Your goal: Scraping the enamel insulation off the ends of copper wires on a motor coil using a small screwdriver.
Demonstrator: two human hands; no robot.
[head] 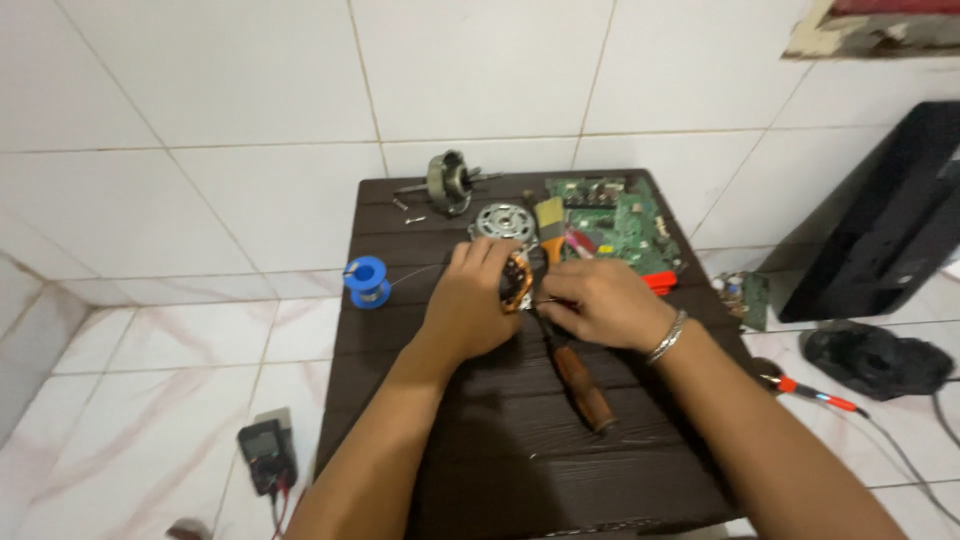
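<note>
My left hand (468, 300) is closed around a motor stator (516, 281) with copper-coloured windings, held just above a small dark brown table (500, 440). My right hand (595, 300) touches the stator's right side with pinched fingertips and wears a silver bracelet (668, 338). Whether it pinches a wire I cannot tell. Under my hands a tool with a brown wooden handle (584, 384) lies on the table.
At the table's far end lie a round motor cover (502, 221), a rotor with shaft (449, 182), a paintbrush (549, 224), a green circuit board (618, 222) and two screws (407, 211). A blue solder spool (367, 281), a multimeter (267, 455), a soldering iron (812, 391) and a black bag (877, 358) lie around it on the tiled floor.
</note>
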